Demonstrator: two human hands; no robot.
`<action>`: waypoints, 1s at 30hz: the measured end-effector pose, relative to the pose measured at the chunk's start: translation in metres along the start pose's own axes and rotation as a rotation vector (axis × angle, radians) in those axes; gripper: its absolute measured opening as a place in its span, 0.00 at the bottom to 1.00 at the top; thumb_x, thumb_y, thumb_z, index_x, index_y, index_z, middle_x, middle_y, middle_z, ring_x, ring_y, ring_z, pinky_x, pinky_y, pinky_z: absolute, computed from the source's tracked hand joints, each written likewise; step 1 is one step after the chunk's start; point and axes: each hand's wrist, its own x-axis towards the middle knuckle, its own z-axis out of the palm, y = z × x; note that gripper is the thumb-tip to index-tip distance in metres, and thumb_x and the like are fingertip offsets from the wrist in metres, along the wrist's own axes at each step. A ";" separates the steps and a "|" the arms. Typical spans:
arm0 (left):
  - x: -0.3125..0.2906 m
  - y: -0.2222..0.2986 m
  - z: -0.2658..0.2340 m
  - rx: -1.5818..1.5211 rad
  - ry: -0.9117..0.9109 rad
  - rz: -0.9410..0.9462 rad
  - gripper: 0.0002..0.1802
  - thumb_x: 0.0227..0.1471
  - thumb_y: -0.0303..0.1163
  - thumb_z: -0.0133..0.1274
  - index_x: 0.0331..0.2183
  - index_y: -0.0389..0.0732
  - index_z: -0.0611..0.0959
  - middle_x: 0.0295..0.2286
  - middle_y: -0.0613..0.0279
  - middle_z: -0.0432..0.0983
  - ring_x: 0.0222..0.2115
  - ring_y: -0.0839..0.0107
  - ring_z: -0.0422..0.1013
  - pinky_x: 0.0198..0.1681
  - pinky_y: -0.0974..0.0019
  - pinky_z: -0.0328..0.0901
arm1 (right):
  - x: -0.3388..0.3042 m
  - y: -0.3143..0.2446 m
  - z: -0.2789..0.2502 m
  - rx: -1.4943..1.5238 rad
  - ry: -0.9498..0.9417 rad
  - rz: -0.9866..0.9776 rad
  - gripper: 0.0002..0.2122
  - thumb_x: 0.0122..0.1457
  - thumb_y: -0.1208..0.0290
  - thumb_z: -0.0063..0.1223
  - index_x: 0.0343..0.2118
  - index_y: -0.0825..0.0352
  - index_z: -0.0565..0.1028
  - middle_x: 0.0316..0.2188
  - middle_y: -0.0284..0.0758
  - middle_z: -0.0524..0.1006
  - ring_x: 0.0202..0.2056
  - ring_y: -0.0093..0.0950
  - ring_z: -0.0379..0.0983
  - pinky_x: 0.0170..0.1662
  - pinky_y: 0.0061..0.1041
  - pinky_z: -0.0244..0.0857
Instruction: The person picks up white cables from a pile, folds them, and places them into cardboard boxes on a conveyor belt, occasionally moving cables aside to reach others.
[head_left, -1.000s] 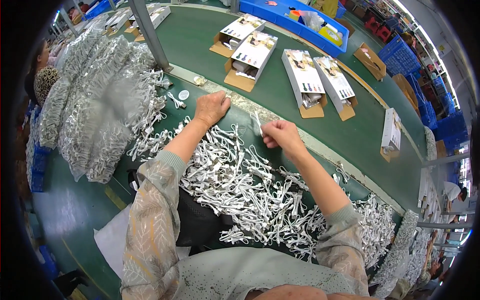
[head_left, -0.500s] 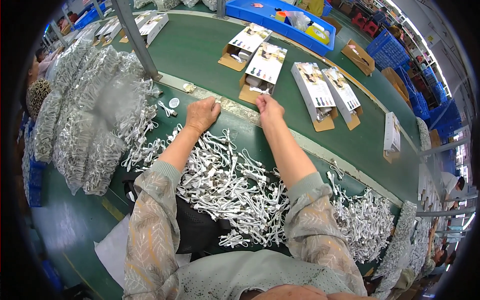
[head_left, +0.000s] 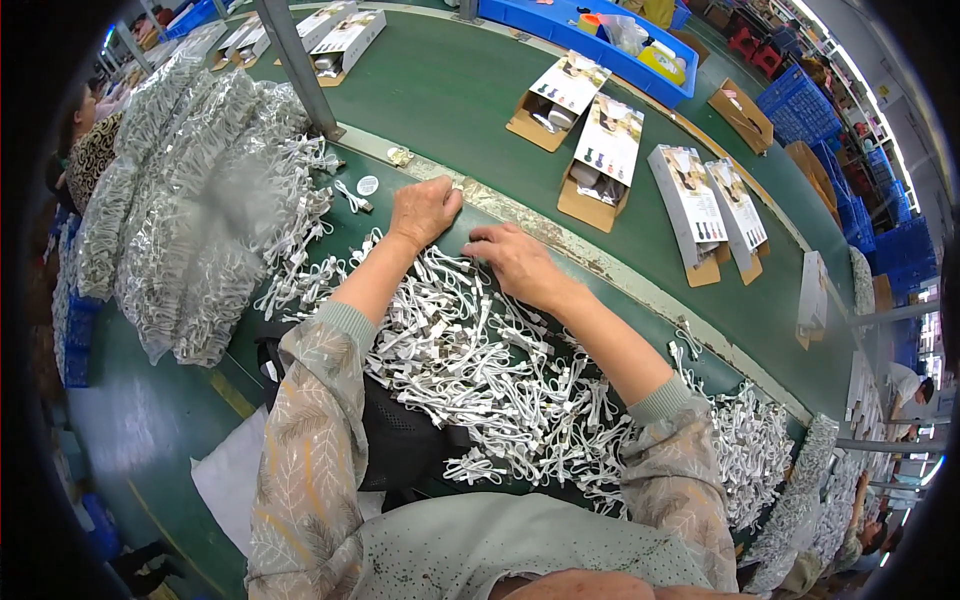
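A large heap of short white USB cables [head_left: 480, 370] lies on the green table in front of me. At its far edge, beside the pale metal rail, my left hand [head_left: 424, 212] is closed, thumb toward the right. Whatever its fingers may hold is hidden. Just to its right, my right hand [head_left: 515, 262] hovers over the top of the heap with fingers bent and apart, seemingly with nothing in it. Beyond the rail, printed white boxes with open brown flaps lie on the green conveyor; the nearest box [head_left: 607, 150] has a cable and packed parts inside.
Bundles of bagged cables [head_left: 190, 220] are piled at the left, by a metal post [head_left: 298, 70]. More boxes [head_left: 690, 210] lie along the conveyor [head_left: 450, 95]. A blue tray [head_left: 600, 45] stands at the far side. A second cable heap [head_left: 755, 450] is at the right.
My right hand has drawn back from the nearest box's open end to the cable heap, its fingers loosening. My left hand stays closed near the rail. The view has shifted slightly.
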 end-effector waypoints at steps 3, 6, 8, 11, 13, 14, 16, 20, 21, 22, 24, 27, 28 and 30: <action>-0.006 -0.004 -0.001 -0.003 0.001 -0.013 0.13 0.45 0.39 0.49 0.17 0.42 0.73 0.17 0.51 0.73 0.20 0.51 0.71 0.23 0.52 0.65 | -0.008 -0.001 -0.005 0.025 0.021 0.043 0.09 0.48 0.79 0.48 0.33 0.66 0.75 0.32 0.37 0.73 0.38 0.36 0.69 0.42 0.33 0.64; -0.014 -0.007 -0.005 0.008 0.006 -0.021 0.13 0.45 0.39 0.49 0.17 0.42 0.73 0.17 0.51 0.73 0.20 0.51 0.71 0.23 0.52 0.65 | -0.022 0.003 -0.012 0.150 0.105 0.234 0.05 0.48 0.74 0.52 0.27 0.67 0.75 0.26 0.40 0.73 0.33 0.38 0.71 0.38 0.33 0.64; -0.022 -0.011 -0.010 0.024 0.009 -0.033 0.13 0.45 0.38 0.49 0.17 0.41 0.73 0.17 0.52 0.73 0.20 0.51 0.71 0.24 0.52 0.65 | -0.028 0.013 -0.010 0.487 0.228 0.523 0.05 0.51 0.73 0.53 0.26 0.69 0.75 0.23 0.36 0.75 0.25 0.29 0.72 0.30 0.26 0.67; -0.038 -0.019 -0.020 0.070 -0.014 -0.055 0.13 0.45 0.39 0.48 0.18 0.41 0.73 0.18 0.52 0.74 0.21 0.52 0.71 0.24 0.52 0.65 | -0.019 0.028 -0.011 1.213 0.435 0.906 0.07 0.53 0.71 0.53 0.28 0.71 0.74 0.21 0.30 0.72 0.20 0.18 0.69 0.24 0.15 0.66; -0.051 -0.028 -0.029 0.098 -0.031 -0.094 0.13 0.45 0.39 0.49 0.18 0.41 0.72 0.18 0.52 0.74 0.21 0.53 0.71 0.24 0.52 0.65 | -0.003 0.040 -0.002 1.385 0.561 0.974 0.07 0.53 0.73 0.53 0.29 0.73 0.73 0.22 0.33 0.72 0.21 0.20 0.70 0.25 0.16 0.68; -0.057 -0.029 -0.030 0.110 -0.035 -0.108 0.13 0.45 0.38 0.49 0.18 0.41 0.72 0.18 0.52 0.74 0.21 0.53 0.71 0.23 0.53 0.64 | 0.006 0.048 0.002 1.401 0.660 1.032 0.06 0.53 0.74 0.52 0.28 0.73 0.72 0.22 0.34 0.73 0.22 0.22 0.70 0.25 0.17 0.69; -0.068 -0.035 -0.037 0.125 -0.018 -0.113 0.13 0.45 0.38 0.49 0.17 0.41 0.72 0.17 0.53 0.73 0.20 0.53 0.71 0.23 0.53 0.64 | 0.025 0.062 0.012 1.502 0.822 1.098 0.06 0.53 0.77 0.51 0.28 0.75 0.71 0.23 0.37 0.73 0.22 0.25 0.72 0.24 0.19 0.72; -0.079 -0.025 -0.034 0.096 -0.014 -0.117 0.12 0.45 0.37 0.49 0.17 0.41 0.72 0.17 0.53 0.73 0.20 0.53 0.71 0.22 0.53 0.64 | 0.044 0.107 0.016 1.390 1.049 1.327 0.06 0.48 0.83 0.53 0.30 0.77 0.69 0.23 0.39 0.73 0.20 0.29 0.72 0.21 0.22 0.73; -0.080 -0.019 -0.027 0.077 -0.023 -0.105 0.12 0.45 0.37 0.49 0.17 0.41 0.72 0.17 0.53 0.73 0.20 0.53 0.71 0.22 0.53 0.64 | 0.043 0.124 0.013 1.299 1.106 1.409 0.06 0.48 0.85 0.53 0.29 0.76 0.69 0.23 0.39 0.73 0.21 0.31 0.72 0.22 0.23 0.73; -0.077 -0.006 -0.014 0.041 -0.027 -0.084 0.12 0.45 0.37 0.49 0.18 0.41 0.72 0.18 0.54 0.73 0.20 0.53 0.71 0.23 0.53 0.65 | 0.026 0.150 0.007 1.229 1.275 1.392 0.07 0.44 0.87 0.54 0.27 0.77 0.69 0.23 0.40 0.73 0.20 0.33 0.73 0.20 0.24 0.73; -0.089 -0.004 -0.003 0.040 -0.101 -0.103 0.13 0.45 0.40 0.50 0.18 0.42 0.73 0.18 0.53 0.73 0.21 0.52 0.71 0.23 0.53 0.65 | -0.003 0.150 0.006 1.079 1.249 1.350 0.07 0.46 0.83 0.56 0.26 0.77 0.70 0.25 0.40 0.74 0.22 0.30 0.74 0.21 0.23 0.73; -0.102 0.016 0.014 -0.041 -0.173 -0.087 0.13 0.45 0.39 0.50 0.18 0.42 0.73 0.19 0.53 0.73 0.21 0.52 0.71 0.24 0.53 0.66 | -0.076 0.123 0.003 0.732 0.871 1.324 0.11 0.53 0.66 0.51 0.26 0.71 0.73 0.20 0.36 0.73 0.14 0.23 0.69 0.13 0.22 0.64; -0.099 0.032 0.026 -0.087 -0.184 -0.062 0.13 0.45 0.39 0.50 0.18 0.42 0.73 0.19 0.53 0.73 0.21 0.51 0.71 0.24 0.53 0.66 | -0.115 0.129 -0.005 0.601 0.630 1.329 0.11 0.53 0.65 0.49 0.25 0.69 0.73 0.17 0.33 0.71 0.14 0.21 0.67 0.14 0.22 0.62; -0.106 0.034 0.036 -0.125 -0.202 -0.058 0.12 0.44 0.38 0.50 0.17 0.41 0.73 0.18 0.54 0.73 0.20 0.53 0.71 0.23 0.54 0.65 | -0.136 0.079 -0.002 0.649 0.390 1.200 0.14 0.54 0.62 0.50 0.27 0.71 0.74 0.18 0.36 0.74 0.16 0.22 0.69 0.17 0.22 0.63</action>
